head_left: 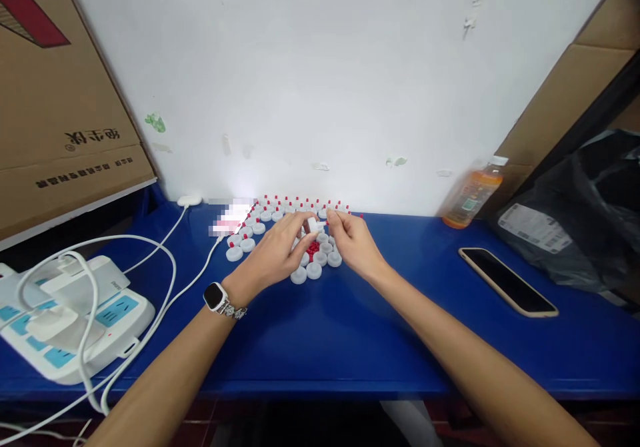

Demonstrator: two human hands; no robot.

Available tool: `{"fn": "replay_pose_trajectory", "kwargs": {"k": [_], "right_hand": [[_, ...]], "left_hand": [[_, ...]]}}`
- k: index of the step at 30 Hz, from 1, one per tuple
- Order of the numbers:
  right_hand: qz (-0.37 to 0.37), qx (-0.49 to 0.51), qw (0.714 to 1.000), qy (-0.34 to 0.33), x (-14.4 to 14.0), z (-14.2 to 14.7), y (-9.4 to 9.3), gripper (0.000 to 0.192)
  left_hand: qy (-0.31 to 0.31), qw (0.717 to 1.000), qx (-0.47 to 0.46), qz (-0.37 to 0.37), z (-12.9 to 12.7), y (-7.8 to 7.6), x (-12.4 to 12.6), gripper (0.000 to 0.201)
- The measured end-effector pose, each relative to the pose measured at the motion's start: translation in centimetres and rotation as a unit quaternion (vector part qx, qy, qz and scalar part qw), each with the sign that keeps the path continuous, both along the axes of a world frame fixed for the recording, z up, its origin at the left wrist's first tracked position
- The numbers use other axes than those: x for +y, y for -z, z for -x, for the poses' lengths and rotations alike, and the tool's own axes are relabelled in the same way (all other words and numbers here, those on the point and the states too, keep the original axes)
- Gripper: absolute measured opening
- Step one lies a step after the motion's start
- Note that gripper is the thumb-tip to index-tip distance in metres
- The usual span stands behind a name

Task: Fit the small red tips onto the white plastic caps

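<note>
Blue table (320, 340) | left hand (280, 250), right hand (353, 240) fingers pinch white cap (313, 224) | red pieces (313, 248) half hidden

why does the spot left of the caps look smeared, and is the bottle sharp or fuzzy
Head view: a pixelated patch sits left of the caps, with bright glare washing the wall base there; the bottle looks soft and leans, stretched by wide-angle distortion near the edge; both hands, left and right, and the phone look fairly sharp under even light.
</note>
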State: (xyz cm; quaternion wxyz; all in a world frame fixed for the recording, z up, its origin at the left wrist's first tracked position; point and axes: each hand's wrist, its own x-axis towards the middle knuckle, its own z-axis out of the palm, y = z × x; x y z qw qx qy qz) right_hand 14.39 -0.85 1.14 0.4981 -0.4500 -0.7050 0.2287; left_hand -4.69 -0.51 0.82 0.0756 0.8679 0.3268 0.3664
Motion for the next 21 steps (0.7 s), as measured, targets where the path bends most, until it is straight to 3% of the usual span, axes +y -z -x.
{"fn": "replay_pose_trajectory", "kwargs": {"k": [3, 7, 13, 16, 18, 21], "right_hand": [[-0.022, -0.013, 0.999, 0.032, 0.0, -0.1, 0.0, 0.048], [0.02, -0.041, 0.999, -0.009, 0.5, 0.5, 0.5, 0.046], [-0.021, -0.044, 0.998, -0.035, -0.1, 1.6, 0.9, 0.043], [0.014, -0.002, 0.999, -0.044, 0.1, 1.0, 1.1, 0.049], [0.052, 0.063, 0.996, -0.021, 0.6, -0.4, 1.0, 0.053], [0.076, 0.154, 0.984, 0.045, 1.2, -3.0, 0.3, 0.055]], "left_hand": [[-0.008, 0.995, -0.067, 0.069, 0.9, 0.4, 0.6, 0.031], [0.003, 0.997, -0.037, 0.062, 1.4, 0.6, 0.6, 0.034], [0.004, 0.999, -0.016, 0.052, -0.9, 0.8, -0.8, 0.034], [0.006, 1.0, 0.014, 0.015, -0.8, 0.6, -0.8, 0.031], [0.005, 0.998, 0.039, -0.048, 0.8, 0.0, -0.2, 0.03], [-0.106, 0.988, 0.0, -0.109, 4.1, -1.0, 1.1, 0.033]]}}
